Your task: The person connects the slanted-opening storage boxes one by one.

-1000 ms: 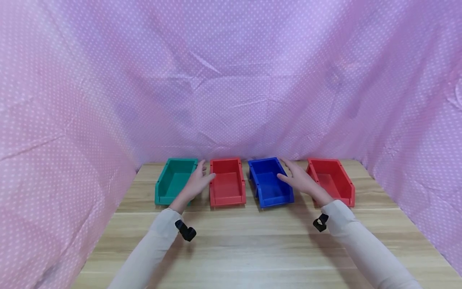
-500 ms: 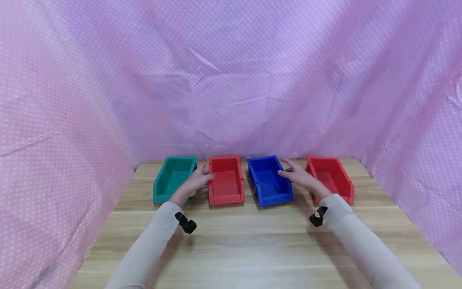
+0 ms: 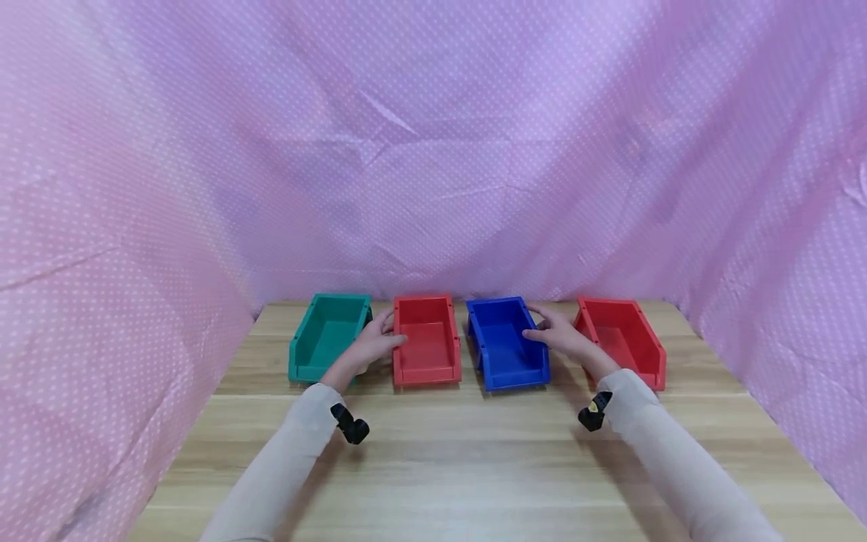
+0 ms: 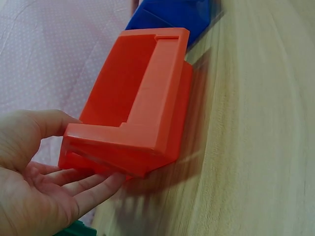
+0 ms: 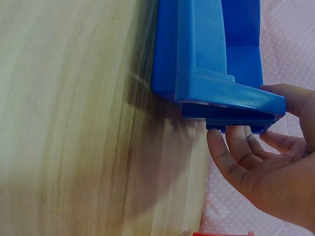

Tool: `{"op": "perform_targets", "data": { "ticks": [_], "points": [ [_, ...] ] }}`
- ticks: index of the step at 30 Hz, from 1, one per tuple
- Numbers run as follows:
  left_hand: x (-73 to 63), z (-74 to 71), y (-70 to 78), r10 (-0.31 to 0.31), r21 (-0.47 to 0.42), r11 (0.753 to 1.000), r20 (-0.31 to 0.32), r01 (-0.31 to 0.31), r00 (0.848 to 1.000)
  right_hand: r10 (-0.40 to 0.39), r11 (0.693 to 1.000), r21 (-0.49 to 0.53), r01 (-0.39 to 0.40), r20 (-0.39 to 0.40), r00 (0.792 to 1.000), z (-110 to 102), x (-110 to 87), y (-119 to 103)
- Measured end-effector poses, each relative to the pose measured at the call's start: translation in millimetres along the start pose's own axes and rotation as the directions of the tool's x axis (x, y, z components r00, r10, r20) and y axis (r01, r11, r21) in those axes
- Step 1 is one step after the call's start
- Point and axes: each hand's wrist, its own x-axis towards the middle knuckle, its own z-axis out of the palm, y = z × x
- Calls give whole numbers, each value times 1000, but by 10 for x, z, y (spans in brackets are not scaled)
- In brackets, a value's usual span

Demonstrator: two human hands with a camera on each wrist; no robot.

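Observation:
My left hand (image 3: 369,344) grips the left wall of a red plastic storage bin (image 3: 427,342). In the left wrist view, the thumb goes over the rim of that red bin (image 4: 162,93), while the fingers (image 4: 98,189) lie against its outer side. A blue storage bin (image 3: 504,339) stands to the right, and my right hand (image 3: 565,339) holds it by its right wall. The right wrist view has the thumb at the rim of the blue bin (image 5: 206,54) and curled fingertips (image 5: 215,140) touching its outer side below. Both bins have nothing visible inside.
A green bin (image 3: 328,339) stands left of my left hand, and a second red bin (image 3: 619,339) is just right of my right hand. All sit on a wooden table (image 3: 460,459) along its back edge. Pink dotted cloth (image 3: 447,218) hangs behind and at both sides.
Both hands have closed from beside the bins onto their walls, the left on the middle red bin, the right on the blue one. The bins have hardly moved.

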Motion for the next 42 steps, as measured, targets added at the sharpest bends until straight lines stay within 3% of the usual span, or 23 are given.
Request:
{"op": "perform_targets", "data": {
  "ticks": [9,18,24,33,42],
  "points": [
    [-58,63,14,-4,-9,1000,4,4,1000,8,999,44,-8,-7,1000,10,-44,-21],
    [-70,140,48,-39,31,999,-36,40,999,-20,999,-38,17,-59,998,4,-55,-82],
    [-96,157,48,-40,50,998,-39,42,998,-40,999,-24,38,-83,996,11,-54,-25],
    [-103,162,25,-66,73,995,-60,71,996,-15,1000,-20,13,-87,996,-14,-104,-25],
    [-92,157,0,-67,39,997,-17,68,998,63,997,41,-60,-81,995,-61,-167,-96]
  ]
}}
